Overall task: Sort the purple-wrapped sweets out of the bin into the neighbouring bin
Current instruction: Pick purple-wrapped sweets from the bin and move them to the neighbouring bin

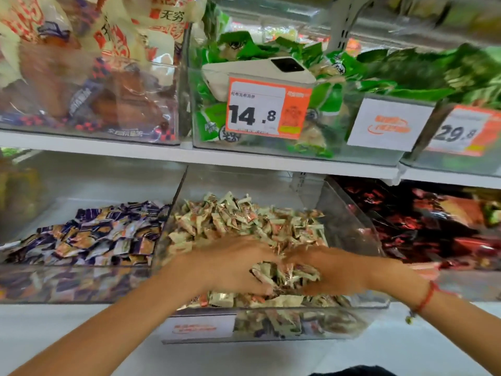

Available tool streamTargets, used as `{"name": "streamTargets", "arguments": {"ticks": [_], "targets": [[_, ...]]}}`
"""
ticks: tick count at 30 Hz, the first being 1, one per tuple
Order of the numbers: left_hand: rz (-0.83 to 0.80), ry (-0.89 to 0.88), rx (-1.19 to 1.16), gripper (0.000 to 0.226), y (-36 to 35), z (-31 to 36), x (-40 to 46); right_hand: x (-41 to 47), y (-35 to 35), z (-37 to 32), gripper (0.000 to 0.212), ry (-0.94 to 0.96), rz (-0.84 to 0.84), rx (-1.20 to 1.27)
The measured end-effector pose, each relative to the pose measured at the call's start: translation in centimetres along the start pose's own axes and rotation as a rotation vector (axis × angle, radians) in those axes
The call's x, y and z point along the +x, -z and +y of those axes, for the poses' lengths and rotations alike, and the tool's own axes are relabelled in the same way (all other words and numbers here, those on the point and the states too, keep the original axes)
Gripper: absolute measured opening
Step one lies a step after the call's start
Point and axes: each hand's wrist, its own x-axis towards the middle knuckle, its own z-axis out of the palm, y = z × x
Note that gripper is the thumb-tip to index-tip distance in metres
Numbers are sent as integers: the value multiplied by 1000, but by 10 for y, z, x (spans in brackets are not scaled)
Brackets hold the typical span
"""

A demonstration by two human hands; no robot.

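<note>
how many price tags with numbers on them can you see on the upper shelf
2. The 14.8 tag hangs on the front of the green-packet bin in the middle; the 29.8 tag is on the bin at far right. More may lie outside the frame.

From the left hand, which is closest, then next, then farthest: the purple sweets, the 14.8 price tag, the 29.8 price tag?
From the left hand:
1. Purple sweets, in the bin just to its left.
2. 14.8 price tag, on the shelf above.
3. 29.8 price tag, far up on the right.
</note>
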Motion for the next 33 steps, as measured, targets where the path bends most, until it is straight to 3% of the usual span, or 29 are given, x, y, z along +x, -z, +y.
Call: {"name": "streamTargets", "arguments": {"ticks": [4, 9, 12, 16, 18, 23, 26, 28, 30, 33], "targets": [[-251, 125, 141, 59, -4, 0, 36, 22, -6, 10, 71, -88, -7, -165], [-257, 162, 194, 56, 3, -1, 57, 45, -14, 5, 62, -103, 98, -275], [-140, 216, 143, 53, 13, -11, 61, 49, -8, 10, 58, -142, 165, -242], [123, 247, 180, 46, 27, -25, 71, 49, 13, 24, 30, -244, 521, -230], [256, 248, 227, 44, 29, -29, 81, 45, 28, 30, 21, -298, 590, -112], [357, 264, 159, 55, 24, -28, 81, 23, 36, 29, 33, -288, 515, 0], [386, 174, 39, 38, 21, -21, 55, 8, 23, 19, 32, -104, 512, 62], [248, 109, -45, 32, 18, -16, 36, 9, 11, 10, 38, 21, 399, 122], [95, 136, -4, 43, 14, -15, 20, 22, -3, 4, 51, 44, 279, 112], [54, 228, 185, 55, 8, -20, 2, 45, -21, -6, 70, 0, 201, 65]]}}
